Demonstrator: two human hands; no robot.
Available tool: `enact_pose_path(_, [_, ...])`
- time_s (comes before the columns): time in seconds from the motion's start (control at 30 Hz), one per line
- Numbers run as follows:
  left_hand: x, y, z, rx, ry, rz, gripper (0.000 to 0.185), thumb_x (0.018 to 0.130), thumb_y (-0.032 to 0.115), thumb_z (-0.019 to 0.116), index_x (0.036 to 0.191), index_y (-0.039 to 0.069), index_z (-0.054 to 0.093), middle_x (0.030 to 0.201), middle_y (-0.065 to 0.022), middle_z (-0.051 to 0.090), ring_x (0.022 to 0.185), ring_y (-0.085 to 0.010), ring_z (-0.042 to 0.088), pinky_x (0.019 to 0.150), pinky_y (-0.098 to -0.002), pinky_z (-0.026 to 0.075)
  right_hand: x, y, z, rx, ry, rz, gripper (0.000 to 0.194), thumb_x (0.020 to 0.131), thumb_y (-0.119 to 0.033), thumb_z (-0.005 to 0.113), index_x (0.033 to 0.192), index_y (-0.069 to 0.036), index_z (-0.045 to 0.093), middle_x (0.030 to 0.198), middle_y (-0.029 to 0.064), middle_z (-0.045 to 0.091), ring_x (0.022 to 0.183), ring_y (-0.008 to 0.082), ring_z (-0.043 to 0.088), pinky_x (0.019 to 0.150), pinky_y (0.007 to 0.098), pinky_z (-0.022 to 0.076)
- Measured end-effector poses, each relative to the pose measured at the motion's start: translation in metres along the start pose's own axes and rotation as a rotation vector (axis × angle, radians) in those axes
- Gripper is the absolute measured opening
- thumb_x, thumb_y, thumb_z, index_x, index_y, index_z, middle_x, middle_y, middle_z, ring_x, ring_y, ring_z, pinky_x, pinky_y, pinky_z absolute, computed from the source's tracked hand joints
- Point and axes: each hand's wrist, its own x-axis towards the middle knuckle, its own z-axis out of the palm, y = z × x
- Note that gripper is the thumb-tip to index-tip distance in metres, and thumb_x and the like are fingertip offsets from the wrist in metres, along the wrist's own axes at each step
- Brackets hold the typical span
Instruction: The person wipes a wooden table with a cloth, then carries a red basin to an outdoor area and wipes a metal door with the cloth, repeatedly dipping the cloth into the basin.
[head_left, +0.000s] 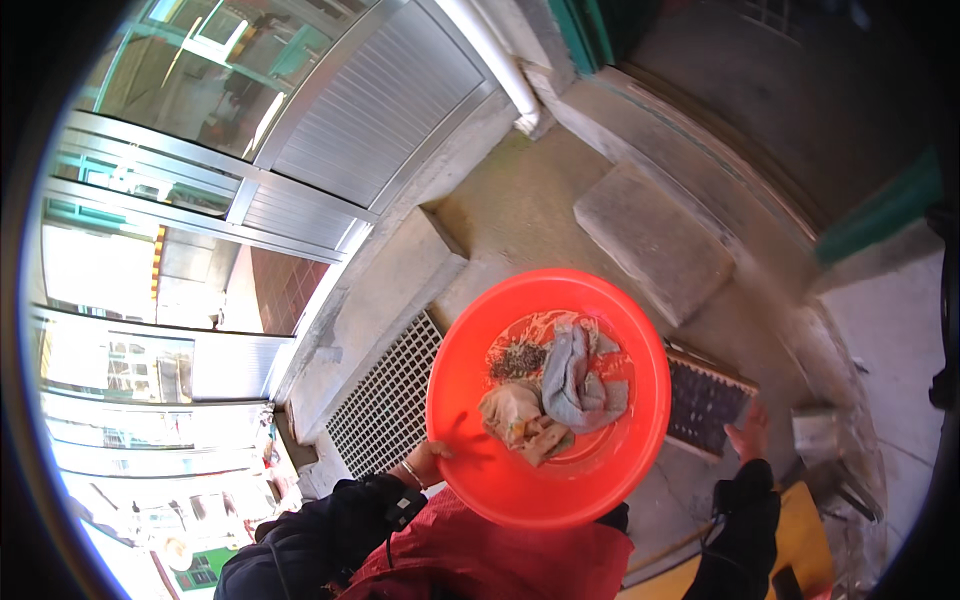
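My left hand (424, 461) grips the left rim of a large red plastic basin (480, 480), its thumb over the edge and its other fingers hidden beneath. Inside the basin lie a crumpled grey cloth (574, 382), a beige stained cloth (513, 415) and a dark tangled scouring pad or similar clump (517, 361). Wet or soapy streaks show on the basin's bottom. My right hand (750, 431), fingers spread, is off to the basin's right and holds nothing. It is beside a dark rectangular mat or tray with a light edge (709, 397), partly hidden by the basin.
A metal floor grate (386, 397) lies left of the basin, beside a concrete step (397, 277). A stone block (652, 240) stands before a raised doorway sill. A white pipe (495, 67) meets the far corner. Aluminium-framed glass panels line the left.
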Motion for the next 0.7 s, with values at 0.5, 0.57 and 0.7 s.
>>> enact_pose_path(0.5, [0.016,-0.004,-0.046,-0.27,0.08,0.156,0.067,0.073,0.002,0.054,0.136,0.003,0.032,0.134,-0.021,0.042,0.119,-0.0431,0.045,0.103,-0.0519,0.034,0.006,0.066,0.015,0.251,-0.52,-0.186,0.05,0.058,-0.033,0.079,0.091,0.002,0.066,0.085,0.0203,0.066,0.081,0.0368,0.063,0.072,0.0459,0.0475])
enact_pose_path(0.57, [0.011,-0.016,-0.044,-0.295,0.097,0.211,0.071,0.071,0.001,0.052,0.139,0.006,0.029,0.137,-0.022,0.039,0.122,-0.0457,0.04,0.105,-0.0539,0.03,-0.028,0.057,0.018,-0.081,-0.662,0.096,0.05,0.067,-0.036,0.075,0.099,0.001,0.066,0.097,0.02,0.064,0.09,0.036,0.061,0.076,0.0463,0.0481])
enact_pose_path(0.7, [0.001,-0.023,-0.052,-0.424,0.105,0.186,0.069,0.07,0.001,0.052,0.136,0.006,0.033,0.135,-0.021,0.042,0.121,-0.043,0.043,0.103,-0.0542,0.033,-0.08,0.058,-0.034,0.11,-0.677,0.517,0.056,0.077,-0.025,0.068,0.123,-0.001,0.048,0.08,0.0135,0.063,0.049,0.0204,0.057,0.046,0.0362,0.0469])
